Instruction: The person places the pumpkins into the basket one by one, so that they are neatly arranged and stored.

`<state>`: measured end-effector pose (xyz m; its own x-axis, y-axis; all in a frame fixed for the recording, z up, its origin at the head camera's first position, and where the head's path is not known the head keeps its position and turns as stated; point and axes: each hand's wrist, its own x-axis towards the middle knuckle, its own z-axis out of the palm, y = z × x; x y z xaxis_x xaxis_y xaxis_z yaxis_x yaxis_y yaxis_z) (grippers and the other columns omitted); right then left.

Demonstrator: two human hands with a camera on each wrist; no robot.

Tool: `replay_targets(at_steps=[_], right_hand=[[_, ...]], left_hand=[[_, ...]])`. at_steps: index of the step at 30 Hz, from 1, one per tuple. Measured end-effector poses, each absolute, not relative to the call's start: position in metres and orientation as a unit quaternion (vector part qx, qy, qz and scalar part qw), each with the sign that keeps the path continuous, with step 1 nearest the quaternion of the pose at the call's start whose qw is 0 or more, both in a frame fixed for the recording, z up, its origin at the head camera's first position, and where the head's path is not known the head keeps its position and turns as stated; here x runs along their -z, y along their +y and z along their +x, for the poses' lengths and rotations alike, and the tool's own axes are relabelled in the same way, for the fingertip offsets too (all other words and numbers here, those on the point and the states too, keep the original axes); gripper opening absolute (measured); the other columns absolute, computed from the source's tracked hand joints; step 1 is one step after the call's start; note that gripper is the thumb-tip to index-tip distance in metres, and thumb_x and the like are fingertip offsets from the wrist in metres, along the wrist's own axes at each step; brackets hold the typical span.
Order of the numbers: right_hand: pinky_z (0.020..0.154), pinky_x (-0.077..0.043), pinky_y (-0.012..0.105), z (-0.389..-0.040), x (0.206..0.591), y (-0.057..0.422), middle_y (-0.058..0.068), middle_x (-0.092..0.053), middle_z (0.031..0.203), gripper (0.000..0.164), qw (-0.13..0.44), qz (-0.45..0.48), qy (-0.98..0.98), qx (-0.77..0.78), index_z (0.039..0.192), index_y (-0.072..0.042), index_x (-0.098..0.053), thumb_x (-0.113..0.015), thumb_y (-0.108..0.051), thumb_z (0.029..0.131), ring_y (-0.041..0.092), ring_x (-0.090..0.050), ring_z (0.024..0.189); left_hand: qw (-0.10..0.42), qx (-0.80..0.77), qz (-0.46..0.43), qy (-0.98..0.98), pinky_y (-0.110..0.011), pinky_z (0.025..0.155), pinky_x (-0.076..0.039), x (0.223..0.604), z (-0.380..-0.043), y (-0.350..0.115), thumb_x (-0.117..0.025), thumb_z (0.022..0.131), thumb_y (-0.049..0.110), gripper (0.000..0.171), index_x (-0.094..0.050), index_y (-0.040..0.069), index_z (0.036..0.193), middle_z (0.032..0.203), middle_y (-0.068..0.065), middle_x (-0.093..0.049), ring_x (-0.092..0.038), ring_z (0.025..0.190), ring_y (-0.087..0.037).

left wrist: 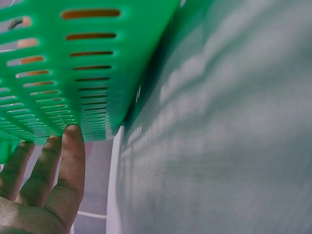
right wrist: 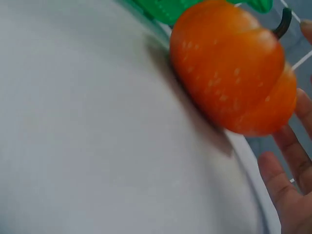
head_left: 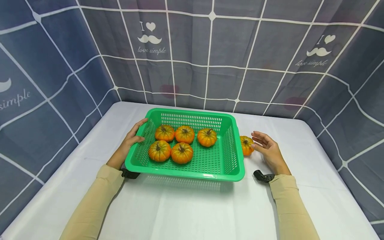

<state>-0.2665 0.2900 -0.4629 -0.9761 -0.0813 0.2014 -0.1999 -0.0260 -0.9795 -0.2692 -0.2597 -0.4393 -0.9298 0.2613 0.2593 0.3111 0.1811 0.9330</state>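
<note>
A green plastic basket [head_left: 222, 151] with slotted walls holds several small orange pumpkins [head_left: 182, 153]. At its left end my left hand [head_left: 132, 137] grips the rim, thumb over the top; in the left wrist view its fingers [left wrist: 72, 151] reach along the outside of the slotted wall. The basket's near side casts a shadow on the cloth below. Just beyond the right end lies one more pumpkin [head_left: 246, 146], partly hidden by the basket wall. My right hand [head_left: 270, 151] is beside that pumpkin, fingers loosely bent and spread around its right side, thumb tip right at its skin.
A white cloth [head_left: 186, 210] covers the table. Grey and blue checked curtains [head_left: 192, 43] with white lines hang behind it and at both sides. Each wrist carries a black device [head_left: 263, 176].
</note>
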Motion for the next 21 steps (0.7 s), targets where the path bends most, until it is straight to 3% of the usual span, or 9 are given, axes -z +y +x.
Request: replay_targets(at_steps=[11, 16, 21], right_hand=[[0.105, -0.045, 0.014, -0.2673, 0.4709, 0.2944, -0.002, -0.060, 0.144, 0.066, -0.009, 0.095, -0.721, -0.687, 0.158, 0.014, -0.038, -0.069, 0.008, 0.099, 0.004, -0.056, 0.128], [0.115, -0.037, 0.016, -0.2661, 0.4677, 0.2965, 0.018, -0.043, 0.161, 0.075, -0.041, 0.090, -0.758, -0.644, 0.163, 0.012, -0.032, -0.071, 0.004, 0.099, 0.004, -0.046, 0.137], [0.123, -0.032, 0.025, -0.2653, 0.4650, 0.2973, 0.028, -0.030, 0.171, 0.082, -0.061, 0.088, -0.776, -0.621, 0.165, 0.009, -0.030, -0.075, 0.004, 0.096, 0.025, -0.036, 0.155]], left_hand=[[0.019, 0.613, -0.183, -0.768, -0.051, 0.097, -0.030, 0.4377, -0.2679, -0.2600, -0.045, 0.093, 0.004, 0.079, -0.025, -0.003, 0.170, 0.180, -0.019, -0.012, -0.004, 0.164, -0.041], [0.015, 0.616, -0.181, -0.766, -0.052, 0.101, -0.030, 0.4370, -0.2672, -0.2595, -0.045, 0.093, 0.004, 0.079, -0.025, -0.002, 0.170, 0.180, -0.018, -0.012, -0.007, 0.164, -0.042], [0.018, 0.617, -0.185, -0.765, -0.050, 0.100, -0.029, 0.4374, -0.2675, -0.2577, -0.045, 0.093, 0.003, 0.079, -0.025, -0.003, 0.169, 0.180, -0.020, -0.012, -0.008, 0.163, -0.042]])
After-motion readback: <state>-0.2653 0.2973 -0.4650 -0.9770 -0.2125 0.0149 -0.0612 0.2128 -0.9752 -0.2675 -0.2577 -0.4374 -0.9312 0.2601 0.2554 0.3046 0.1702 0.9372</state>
